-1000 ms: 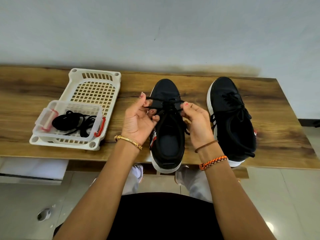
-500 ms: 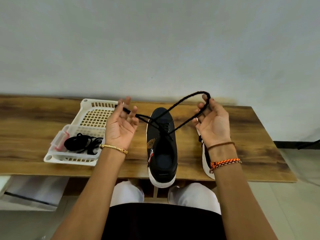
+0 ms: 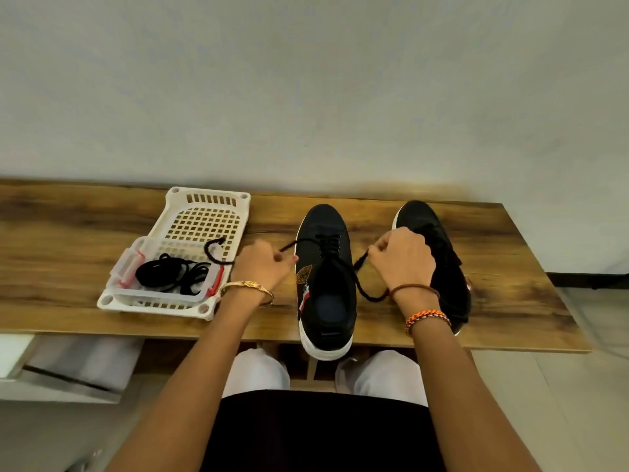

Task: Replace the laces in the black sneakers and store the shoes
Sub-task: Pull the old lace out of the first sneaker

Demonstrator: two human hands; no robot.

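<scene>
Both hands gripped lace ends: left hand [image 3: 263, 265] and right hand [image 3: 401, 258] pulled outward either side of the sneaker [image 3: 325, 277] at the table's front edge, probably cinching the lace [image 3: 366, 291]. Second sneaker [image 3: 439, 264] just right. White basket [image 3: 211, 212], left, held a clear box [image 3: 131, 270] of spare laces [image 3: 173, 275].

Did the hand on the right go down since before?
Yes. The right hand dropped from above the table's back edge to beside the middle sneaker, gripping the lace.
</scene>
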